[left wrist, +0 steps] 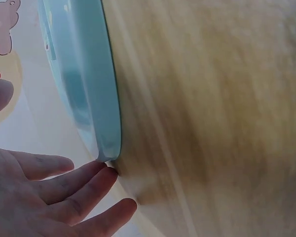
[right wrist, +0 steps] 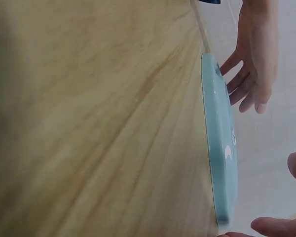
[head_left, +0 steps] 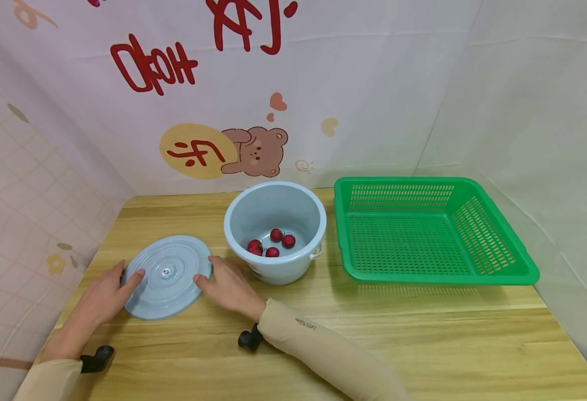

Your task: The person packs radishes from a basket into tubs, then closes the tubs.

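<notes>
Seen from the head camera, a person's two hands frame a pale blue lid [head_left: 167, 277] lying flat on a wooden table [head_left: 424, 340]. The left hand [head_left: 107, 292] rests at the lid's left edge with its thumb laid over the rim; the right hand [head_left: 229, 285] sits at the right edge, thumb on the rim, fingers straight and relaxed on the wood. Neither hand is curled round the lid. Just right of the lid stands a blue bucket [head_left: 275, 229] holding four small red fruits [head_left: 272, 243], and further right lies a green basket [head_left: 426, 229], well apart from the hands.

From the left wrist, the lid [left wrist: 89, 84] shows edge-on against the table [left wrist: 212, 118]. The left hand [left wrist: 34, 192] has its fingers [left wrist: 84, 180] extended, their tips at the lid's rim; contact looks likely, though motion blur makes it hard to confirm.

From the right wrist, the lid [right wrist: 219, 143] again appears edge-on on the table [right wrist: 89, 118]. The left hand [right wrist: 254, 54] spreads loosely beyond the far rim, and only the right hand's fingertips [right wrist: 276, 226] enter the frame near the lid's near end.
</notes>
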Motion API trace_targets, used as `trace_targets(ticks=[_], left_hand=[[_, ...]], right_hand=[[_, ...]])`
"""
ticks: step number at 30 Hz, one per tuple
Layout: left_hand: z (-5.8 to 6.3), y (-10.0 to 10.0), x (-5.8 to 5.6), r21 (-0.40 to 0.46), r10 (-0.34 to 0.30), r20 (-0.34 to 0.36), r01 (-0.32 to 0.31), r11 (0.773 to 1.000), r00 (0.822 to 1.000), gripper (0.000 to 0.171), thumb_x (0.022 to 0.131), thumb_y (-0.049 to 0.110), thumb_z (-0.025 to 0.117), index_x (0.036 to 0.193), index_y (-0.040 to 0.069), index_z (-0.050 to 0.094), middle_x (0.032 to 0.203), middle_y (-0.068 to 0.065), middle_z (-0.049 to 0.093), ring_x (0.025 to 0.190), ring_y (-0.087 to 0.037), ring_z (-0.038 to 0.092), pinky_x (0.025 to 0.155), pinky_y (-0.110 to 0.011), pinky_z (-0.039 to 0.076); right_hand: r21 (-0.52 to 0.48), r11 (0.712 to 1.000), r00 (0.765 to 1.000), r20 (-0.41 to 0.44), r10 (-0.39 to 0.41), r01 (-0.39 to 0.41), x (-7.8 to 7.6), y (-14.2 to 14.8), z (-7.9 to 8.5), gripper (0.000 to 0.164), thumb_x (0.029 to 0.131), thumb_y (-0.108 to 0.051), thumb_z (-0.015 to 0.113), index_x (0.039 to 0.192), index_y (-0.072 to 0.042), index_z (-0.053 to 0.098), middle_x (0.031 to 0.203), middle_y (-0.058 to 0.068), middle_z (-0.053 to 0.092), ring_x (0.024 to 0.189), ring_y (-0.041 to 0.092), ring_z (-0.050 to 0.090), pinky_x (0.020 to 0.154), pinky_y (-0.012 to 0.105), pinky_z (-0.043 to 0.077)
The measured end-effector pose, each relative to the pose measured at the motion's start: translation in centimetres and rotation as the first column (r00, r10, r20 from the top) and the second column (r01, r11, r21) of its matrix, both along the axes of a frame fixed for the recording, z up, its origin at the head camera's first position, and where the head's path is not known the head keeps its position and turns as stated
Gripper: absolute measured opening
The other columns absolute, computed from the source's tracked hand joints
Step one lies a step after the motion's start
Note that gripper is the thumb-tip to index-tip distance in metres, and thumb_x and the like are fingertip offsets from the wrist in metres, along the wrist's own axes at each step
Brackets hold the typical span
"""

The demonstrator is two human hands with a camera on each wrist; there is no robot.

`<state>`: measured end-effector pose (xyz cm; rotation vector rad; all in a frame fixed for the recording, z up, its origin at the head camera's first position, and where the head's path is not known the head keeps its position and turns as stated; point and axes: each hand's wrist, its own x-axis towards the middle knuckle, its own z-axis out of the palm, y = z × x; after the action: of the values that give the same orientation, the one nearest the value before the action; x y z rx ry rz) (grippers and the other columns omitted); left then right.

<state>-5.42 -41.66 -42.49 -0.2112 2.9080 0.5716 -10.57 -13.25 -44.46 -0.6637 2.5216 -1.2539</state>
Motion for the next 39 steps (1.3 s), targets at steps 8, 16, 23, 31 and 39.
trace_targets(ticks=[8,16,23,31,39], left_hand=[[-0.2,-0.1,-0.4,-0.021,-0.008,0.003,0.008,1.0,1.0,0.09,0.109,0.053,0.034,0.144,-0.029,0.027,0.14,-0.054,0.033,0.126,-0.07,0.037,0.101,-0.074,0.038],[-0.2,-0.4,-0.5,0.023,0.0,0.023,0.0,1.0,1.0,0.088,0.109,0.051,0.033,0.143,-0.03,0.03,0.141,-0.054,0.033,0.128,-0.07,0.036,0.102,-0.074,0.037],[0.4,-0.6,-0.5,0.122,0.036,0.017,-0.038,0.992,0.999,0.079,0.111,0.046,0.027,0.143,-0.025,0.039,0.141,-0.049,0.041,0.128,-0.065,0.043,0.099,-0.07,0.043],[0.6,-1.3,0.2,0.179,0.134,0.028,-0.137,0.974,0.991,0.077,0.111,0.047,0.027,0.147,-0.02,0.037,0.148,-0.046,0.035,0.134,-0.065,0.034,0.104,-0.072,0.036],[0.7,-1.9,1.1,0.218,0.228,-0.047,-0.213,0.952,0.972,0.072,0.111,0.043,0.033,0.142,-0.021,0.044,0.144,-0.045,0.039,0.132,-0.065,0.036,0.102,-0.072,0.037]], right_hand=[[-0.021,0.999,0.998,-0.053,0.026,-0.027,-0.5,-0.5,-0.7,0.05,0.101,-0.032,0.063,0.14,-0.002,0.06,0.127,0.002,0.071,0.105,0.006,0.064,0.087,0.019,0.052],[-0.059,0.998,1.0,-0.009,0.023,-0.024,-0.4,-0.8,-0.9,0.047,0.1,-0.031,0.063,0.137,-0.003,0.063,0.121,0.0,0.073,0.1,0.004,0.063,0.086,0.021,0.052],[-0.337,0.939,0.964,0.264,0.028,0.065,-0.1,-0.4,-0.2,0.047,0.101,-0.018,0.063,0.144,0.002,0.056,0.124,0.01,0.073,0.109,0.006,0.066,0.09,0.019,0.051],[-0.346,0.927,0.943,0.332,-0.024,0.145,-0.1,-0.9,-0.4,0.044,0.098,-0.01,0.067,0.14,-0.001,0.062,0.121,0.007,0.073,0.099,0.005,0.068,0.085,0.019,0.054],[-0.334,0.935,0.98,0.193,-0.055,0.118,0.6,-1.2,-0.2,0.05,0.095,-0.005,0.07,0.144,-0.001,0.06,0.138,0.007,0.064,0.105,0.004,0.062,0.087,0.016,0.05]])
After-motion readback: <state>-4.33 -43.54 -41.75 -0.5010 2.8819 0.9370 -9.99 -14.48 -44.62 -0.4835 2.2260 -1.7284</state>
